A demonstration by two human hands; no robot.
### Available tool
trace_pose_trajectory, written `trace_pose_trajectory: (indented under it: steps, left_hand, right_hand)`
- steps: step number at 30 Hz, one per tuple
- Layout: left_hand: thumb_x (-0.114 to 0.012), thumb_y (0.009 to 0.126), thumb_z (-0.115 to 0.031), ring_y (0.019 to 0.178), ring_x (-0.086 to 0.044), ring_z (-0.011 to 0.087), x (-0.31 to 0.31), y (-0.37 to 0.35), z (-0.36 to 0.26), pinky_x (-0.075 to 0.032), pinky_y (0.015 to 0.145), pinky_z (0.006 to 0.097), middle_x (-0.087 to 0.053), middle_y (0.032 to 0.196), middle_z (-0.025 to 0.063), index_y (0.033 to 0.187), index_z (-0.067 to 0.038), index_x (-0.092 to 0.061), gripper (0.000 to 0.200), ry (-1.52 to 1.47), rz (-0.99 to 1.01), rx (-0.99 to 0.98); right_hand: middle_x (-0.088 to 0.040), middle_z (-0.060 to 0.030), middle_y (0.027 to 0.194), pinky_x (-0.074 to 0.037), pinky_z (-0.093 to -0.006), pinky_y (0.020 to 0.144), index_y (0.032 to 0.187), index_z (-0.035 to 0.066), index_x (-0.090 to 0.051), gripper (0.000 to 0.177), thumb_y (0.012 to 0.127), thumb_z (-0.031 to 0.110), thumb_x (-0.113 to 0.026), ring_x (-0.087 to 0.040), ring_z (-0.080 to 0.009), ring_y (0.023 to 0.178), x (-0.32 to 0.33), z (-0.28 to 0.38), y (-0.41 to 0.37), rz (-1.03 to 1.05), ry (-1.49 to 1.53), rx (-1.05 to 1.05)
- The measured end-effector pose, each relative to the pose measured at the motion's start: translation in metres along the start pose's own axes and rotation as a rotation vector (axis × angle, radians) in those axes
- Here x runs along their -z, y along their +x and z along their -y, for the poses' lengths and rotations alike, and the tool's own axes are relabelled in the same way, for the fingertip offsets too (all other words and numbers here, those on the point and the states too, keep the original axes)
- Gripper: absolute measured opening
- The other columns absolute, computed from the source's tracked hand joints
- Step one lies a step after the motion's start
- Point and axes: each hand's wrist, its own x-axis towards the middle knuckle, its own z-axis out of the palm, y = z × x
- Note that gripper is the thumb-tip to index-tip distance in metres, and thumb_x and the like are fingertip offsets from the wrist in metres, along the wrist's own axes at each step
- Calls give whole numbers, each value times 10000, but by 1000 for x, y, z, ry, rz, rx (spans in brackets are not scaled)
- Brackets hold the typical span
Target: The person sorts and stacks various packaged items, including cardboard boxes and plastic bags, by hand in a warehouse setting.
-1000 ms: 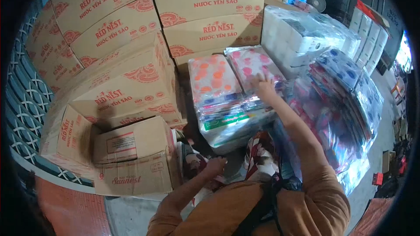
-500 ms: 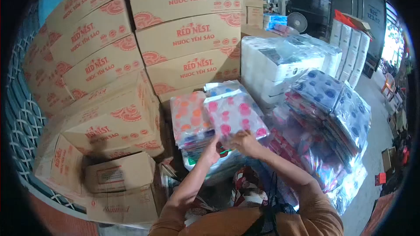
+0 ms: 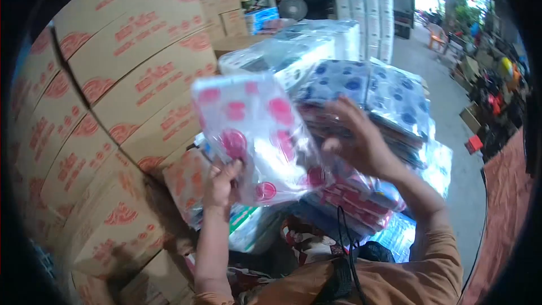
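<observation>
My left hand [image 3: 221, 183] pinches the lower left edge of a flat, shiny plastic packet [image 3: 259, 141], white with pink dots, which is raised and tilted. To its right, my right hand [image 3: 364, 141] is off the packet, fingers apart and somewhat blurred. Just beyond that hand lies a stack of similar packets with a blue-dotted one [image 3: 341, 79] on top. Pink and red packets [image 3: 361, 209] sit below the right forearm. An orange-dotted packet [image 3: 183, 183] shows behind my left hand, partly covered.
Tall stacks of printed cardboard cartons [image 3: 158, 79] rise on the left. Plastic-wrapped white bundles [image 3: 282, 51] stand behind the packets. A fan [image 3: 293, 8] and an orange chair [image 3: 436, 36] are farther back. Mixed goods line the right side of the grey floor [image 3: 415, 68].
The pink-dotted packet has been lifted off the pile, held in my left hand. My right hand has let go of it and moved right. The view has turned right.
</observation>
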Motion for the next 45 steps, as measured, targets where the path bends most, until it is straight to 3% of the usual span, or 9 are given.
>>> trace_pose_trajectory:
  steps: [5, 8, 15, 17, 21, 32, 34, 38, 45]
  left_hand:
    - [-556, 757, -55, 962, -505, 143, -91, 70, -23, -413, 810, 283, -529, 1054, 65, 1212, -42, -373, 491, -113, 331, -154]
    - [-520, 806, -62, 968, -499, 137, -126, 120, -20, -401, 827, 280, -522, 1068, 69, 1210, -17, -359, 437, 44, 406, -37]
    - [-648, 736, -203, 892, -550, 178, -116, 251, 65, -441, 762, 299, -553, 1014, 111, 1120, 35, -419, 507, 542, 254, -86]
    - [-677, 673, -341, 886, -564, 255, -103, 267, 80, -441, 766, 326, -562, 1005, 166, 1089, 40, -462, 604, 1192, -28, -376]
    - [-580, 692, -473, 971, -523, 305, -91, 247, 97, -395, 842, 334, -542, 1040, 206, 1090, 31, -482, 650, 1215, -44, -115]
    - [-515, 720, -557, 1087, -436, 289, -73, 224, 133, -346, 888, 333, -457, 1152, 229, 1193, 47, -370, 780, 860, -183, -3]
    - [-512, 724, -552, 1072, -451, 288, -66, 227, 137, -349, 886, 343, -461, 1146, 230, 1188, 44, -375, 768, 897, -228, -72]
    - [-485, 734, -548, 1082, -433, 311, -55, 193, 112, -352, 882, 383, -463, 1154, 183, 1171, -83, -426, 641, 1071, -428, -55]
    - [-573, 725, -379, 1083, -418, 301, 73, 134, 123, -359, 872, 436, -445, 1160, 144, 1131, -111, -455, 501, 1541, -313, -239]
  right_hand:
    - [-532, -29, 893, -431, -252, 726, 1300, 103, -263, 598, 808, 255, -568, -501, -113, 892, 71, -26, 11, -149, 818, -454]
    - [-515, 3, 747, -400, -202, 550, 1287, 76, -272, 559, 828, 249, -540, -481, -55, 644, 89, -56, 18, -406, 801, -433]
    - [-539, -91, 674, -410, -264, 478, 1218, 13, -325, 519, 782, 149, -571, -497, -120, 571, 75, -170, 48, -563, 220, -477]
    - [-538, -112, 667, -430, -313, 528, 1207, 2, -334, 562, 743, 168, -605, -512, -174, 583, 58, -195, 56, -539, 143, -576]
    - [-542, -248, 887, -407, -396, 759, 989, -43, -499, 374, 729, 220, -555, -521, -363, 892, 45, -224, 53, -228, -202, -709]
    - [-574, -203, 691, -430, -398, 615, 820, 5, -587, 310, 735, 300, -547, -578, -310, 663, 28, -233, 48, -247, -437, -402]
    - [-575, -204, 814, -429, -395, 656, 882, 25, -577, 303, 737, 290, -562, -568, -314, 752, 30, -231, 54, -158, -319, -634]
    - [-499, -191, 1015, -419, -387, 734, 1013, 27, -532, 315, 735, 160, -599, -504, -338, 905, 15, -171, 63, -460, -538, -148]
    - [-537, -170, 985, -414, -367, 783, 956, 26, -546, 263, 709, 103, -593, -511, -315, 929, -109, -95, 84, -233, -253, 114]
